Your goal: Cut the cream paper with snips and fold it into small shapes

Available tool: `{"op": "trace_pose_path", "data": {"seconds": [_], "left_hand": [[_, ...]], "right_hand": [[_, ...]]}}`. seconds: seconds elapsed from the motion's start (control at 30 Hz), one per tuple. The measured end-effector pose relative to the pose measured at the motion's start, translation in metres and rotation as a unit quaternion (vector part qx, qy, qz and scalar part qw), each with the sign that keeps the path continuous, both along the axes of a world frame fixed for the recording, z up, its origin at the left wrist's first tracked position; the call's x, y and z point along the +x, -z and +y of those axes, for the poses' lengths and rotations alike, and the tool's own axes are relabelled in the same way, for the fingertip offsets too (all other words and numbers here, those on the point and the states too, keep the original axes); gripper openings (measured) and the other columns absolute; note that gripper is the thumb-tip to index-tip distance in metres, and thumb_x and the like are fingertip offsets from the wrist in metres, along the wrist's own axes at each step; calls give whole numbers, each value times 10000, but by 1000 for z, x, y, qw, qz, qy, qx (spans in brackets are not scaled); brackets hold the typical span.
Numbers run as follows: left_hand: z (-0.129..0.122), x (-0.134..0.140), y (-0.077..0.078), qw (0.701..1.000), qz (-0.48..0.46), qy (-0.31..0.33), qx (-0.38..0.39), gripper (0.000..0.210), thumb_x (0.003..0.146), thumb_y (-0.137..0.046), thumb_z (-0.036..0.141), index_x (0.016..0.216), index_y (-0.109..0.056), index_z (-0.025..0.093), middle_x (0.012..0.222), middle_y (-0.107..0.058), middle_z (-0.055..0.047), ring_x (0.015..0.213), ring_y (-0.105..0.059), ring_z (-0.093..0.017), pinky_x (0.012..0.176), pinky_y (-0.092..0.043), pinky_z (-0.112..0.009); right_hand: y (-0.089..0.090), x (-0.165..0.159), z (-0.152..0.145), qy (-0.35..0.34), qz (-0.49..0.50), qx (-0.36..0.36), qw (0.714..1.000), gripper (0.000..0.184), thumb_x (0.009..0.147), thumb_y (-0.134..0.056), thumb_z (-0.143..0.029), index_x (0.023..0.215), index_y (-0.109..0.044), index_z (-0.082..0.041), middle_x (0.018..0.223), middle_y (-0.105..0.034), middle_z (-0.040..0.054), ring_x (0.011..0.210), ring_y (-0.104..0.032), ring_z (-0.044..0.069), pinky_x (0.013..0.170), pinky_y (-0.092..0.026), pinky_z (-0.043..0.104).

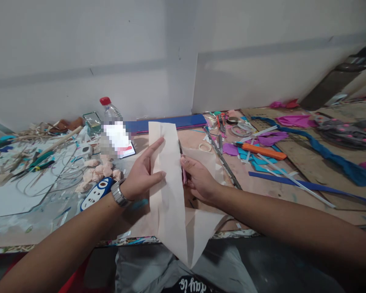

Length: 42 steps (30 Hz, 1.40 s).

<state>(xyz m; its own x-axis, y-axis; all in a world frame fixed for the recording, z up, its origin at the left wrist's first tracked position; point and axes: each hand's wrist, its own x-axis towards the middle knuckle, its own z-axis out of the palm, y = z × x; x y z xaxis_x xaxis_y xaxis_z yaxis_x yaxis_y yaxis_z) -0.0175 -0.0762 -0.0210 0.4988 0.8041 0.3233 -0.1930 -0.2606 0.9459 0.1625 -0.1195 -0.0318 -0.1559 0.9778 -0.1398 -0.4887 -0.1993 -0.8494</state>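
Observation:
A pale peach sheet of paper (171, 162), long and creased, stands up in front of me, and its lower end hangs past the table edge. My left hand (144, 173) grips its left side, thumb and forefinger lying on the front face, the other fingers hidden behind. At the paper's right edge my right hand (198, 177) is closed round scissors (184, 176). Their pinkish handle shows below the thumb and a dark blade runs up along the cut edge. Another part of the paper, folded away, spreads under my right wrist.
Left lie crumpled peach paper balls (97, 171), a blue-and-white power strip (96, 193), a lit phone (118, 140), a red-capped bottle (110, 108) and green-handled pliers (38, 166). Right are an orange utility knife (260, 150), a blue strip (305, 185), tape rolls (232, 120) and cardboard (317, 162).

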Motion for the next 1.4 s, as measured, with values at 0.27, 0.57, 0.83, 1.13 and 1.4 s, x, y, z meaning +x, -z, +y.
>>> {"op": "trace_pose_path", "data": {"seconds": [0.27,0.57,0.83,1.13,1.4], "left_hand": [[3,-3,2,1000,12,-3,26,897,755,-806,219,1563,-418,262,1657,-351,-87,1519,-340,-357,1277,-255,-547],[2,-1,2,1000,1,-8,10,882,741,-775,161,1549,-439,270,1654,-357,-80,1515,-348,-353,1266,-277,-559],[3,-1,2,1000,4,-10,4,893,739,-778,161,1554,-429,269,1659,-348,-81,1522,-334,-355,1261,-290,-562],[3,-2,2,1000,1,-12,2,891,731,-782,165,1548,-439,260,1644,-372,-88,1516,-347,-356,1268,-274,-566],[4,-2,4,1000,6,-14,16,882,736,-789,194,1545,-444,257,1645,-372,-88,1509,-356,-360,1261,-277,-574]], "right_hand": [[0,0,-1,-1,-4,8,1000,533,674,-833,-629,869,-582,-200,525,-478,-102,392,-310,46,342,-170,160],[0,1,-1,-10,-6,11,1000,504,678,-837,-597,844,-574,-200,523,-490,-96,387,-337,50,343,-156,173],[-3,0,-1,-5,-3,9,1000,506,660,-850,-594,820,-576,-200,538,-506,-93,400,-355,46,341,-155,166],[0,1,1,-7,-1,15,1000,519,667,-843,-611,834,-577,-198,521,-518,-90,390,-353,48,340,-153,161],[1,2,1,-8,-4,15,1000,496,697,-830,-603,839,-574,-202,538,-512,-89,392,-354,49,339,-161,165]]}}
